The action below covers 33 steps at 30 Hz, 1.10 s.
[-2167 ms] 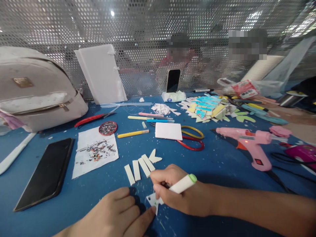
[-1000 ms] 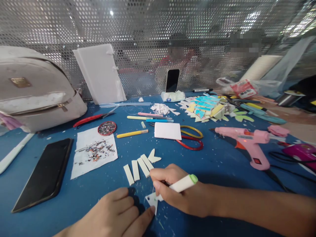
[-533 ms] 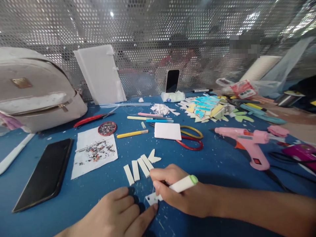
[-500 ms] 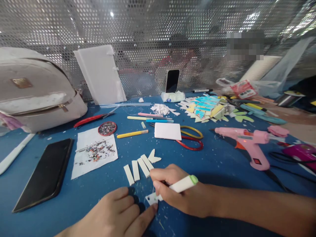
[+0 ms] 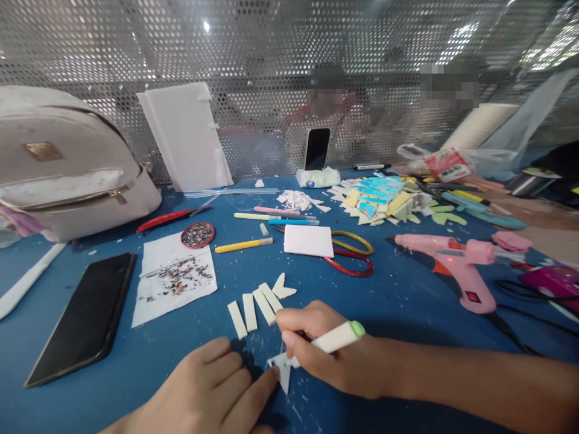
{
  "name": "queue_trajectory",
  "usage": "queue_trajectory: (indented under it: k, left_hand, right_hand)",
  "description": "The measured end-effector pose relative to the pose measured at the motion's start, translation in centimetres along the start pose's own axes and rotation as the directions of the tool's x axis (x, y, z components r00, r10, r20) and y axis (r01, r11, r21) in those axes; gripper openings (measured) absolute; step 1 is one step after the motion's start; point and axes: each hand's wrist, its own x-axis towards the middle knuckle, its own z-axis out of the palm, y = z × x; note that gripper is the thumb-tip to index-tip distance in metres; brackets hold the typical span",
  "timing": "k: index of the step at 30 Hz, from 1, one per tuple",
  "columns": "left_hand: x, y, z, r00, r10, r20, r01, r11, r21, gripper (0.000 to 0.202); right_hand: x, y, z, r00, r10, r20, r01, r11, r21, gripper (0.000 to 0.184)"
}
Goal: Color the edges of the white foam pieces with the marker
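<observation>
White scrap (image 5: 281,367) being marked.
Seemingly light, stiff; pinned at its edge by flat left hand (image 5: 212,392); marker (image 5: 335,338) clamped in right hand (image 5: 323,358).

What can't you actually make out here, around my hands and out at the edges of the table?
All in the head view:
Tip of the marker: hidden behind the fingers of the right hand.
Small white piece: partly covered by the right hand and by the left hand, so any marks on it do not show.
Magenta object: cut off by the right edge.
Red and white packet: print too small to read.
People behind the perforated screen: blurred.
</observation>
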Motion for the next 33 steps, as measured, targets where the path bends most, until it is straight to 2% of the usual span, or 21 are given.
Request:
queue_trajectory:
  k: [2,6,16,19,23,24,26,28,32,33]
  left_hand:
    - [-0.4,-0.1,0.3,0.997,0.012,-0.076,-0.011,1.000,0.015,0.041]
    - [-1.0,-0.3,0.6,0.996,0.054,-0.076,-0.050,0.997,0.050,0.038]
    - [-0.8,0.0,0.9,0.998,0.051,0.022,-0.051,0.999,0.013,0.041]
    - [-0.8,-0.1,0.9,0.999,0.036,0.008,-0.036,0.999,0.022,0.042]
    - [-0.1,-0.1,-0.1,0.999,0.053,-0.010,-0.052,0.997,0.055,0.040]
    - [0.1,-0.1,-0.5,0.994,0.037,0.099,-0.042,0.998,0.049,0.037]
    - [0.4,-0.2,-1.3,0.990,0.046,0.131,-0.052,0.998,0.040,0.037]
    - [0.6,-0.2,-1.7,0.994,0.060,0.091,-0.064,0.997,0.040,0.038]
    - [0.4,-0.1,-1.0,0.991,0.064,0.121,-0.070,0.997,0.045,0.031]
    - [0.3,-0.1,-0.6,0.992,0.065,0.112,-0.069,0.997,0.039,0.036]
  right_hand:
    - [0.0,0.0,0.0,1.000,-0.005,0.001,0.005,1.000,0.002,0.027]
    - [0.0,0.1,0.1,1.000,-0.017,-0.002,0.017,1.000,0.016,0.027]
    - [-0.2,0.0,0.0,1.000,-0.001,0.003,0.001,1.000,-0.002,0.027]
    - [-0.1,0.0,0.0,1.000,-0.004,0.012,0.004,1.000,-0.006,0.027]
    - [-0.1,0.1,0.0,1.000,-0.010,0.007,0.010,1.000,0.006,0.026]
    - [0.0,0.1,0.0,1.000,-0.012,0.005,0.012,1.000,0.009,0.026]
    - [0.0,0.1,0.0,1.000,-0.017,0.006,0.017,1.000,0.015,0.026]
    - [-0.1,0.0,0.0,1.000,-0.016,0.008,0.016,1.000,0.019,0.026]
    - [0.0,-0.2,0.0,1.000,-0.013,0.012,0.013,1.000,0.025,0.027]
    - [0.0,-0.2,0.0,1.000,-0.014,0.012,0.013,1.000,0.023,0.027]
